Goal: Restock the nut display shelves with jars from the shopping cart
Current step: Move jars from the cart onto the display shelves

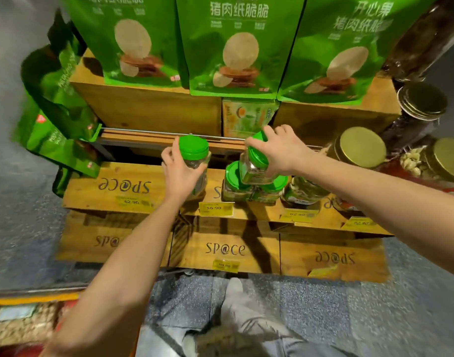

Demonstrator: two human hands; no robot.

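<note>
Gripping a green-lidded jar (195,163) in my left hand (180,173), I hold it upright over the wooden crate shelf (112,189). My right hand (277,150) closes around a second jar (254,163), tilted, resting atop two shelved jars (233,186) beside the yellow price tag (215,208).

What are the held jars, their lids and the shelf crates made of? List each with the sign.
Jar in left hand: clear, glossy, likely plastic; contents show through.
Green lid: opaque, ridged, looks like moulded plastic.
Crate: wood, matte; visible grain, printed "SP@CE" lettering.
</note>
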